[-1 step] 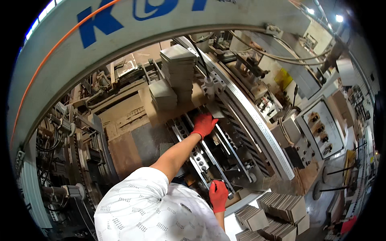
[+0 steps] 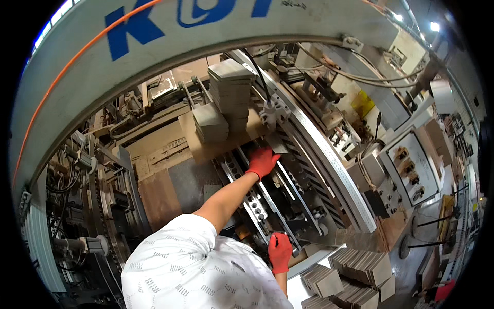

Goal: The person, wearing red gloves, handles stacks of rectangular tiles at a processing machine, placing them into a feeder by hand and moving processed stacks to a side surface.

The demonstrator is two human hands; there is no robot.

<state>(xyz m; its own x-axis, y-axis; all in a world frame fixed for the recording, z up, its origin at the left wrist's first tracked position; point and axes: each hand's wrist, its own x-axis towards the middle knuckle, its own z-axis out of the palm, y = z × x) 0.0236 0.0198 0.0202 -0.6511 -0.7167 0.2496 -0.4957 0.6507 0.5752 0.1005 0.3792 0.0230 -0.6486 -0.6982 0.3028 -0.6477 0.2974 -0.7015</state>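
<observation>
Near the middle of the frame, reaches with red-gloved left hand to a flat grey panel beside the thumb; cannot tell whether grasping or only touching. Toward lower centre, clenches red-gloved right hand beside a metal rail; cannot tell if around anything.

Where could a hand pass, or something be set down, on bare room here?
The dark plate between the brown sheet and the perforated rail looks bare; a hand could probably pass there. So does the brown sheet itself. Crowded: the tan board where it bears the panel stacks, and around the left hand and right hand.
</observation>
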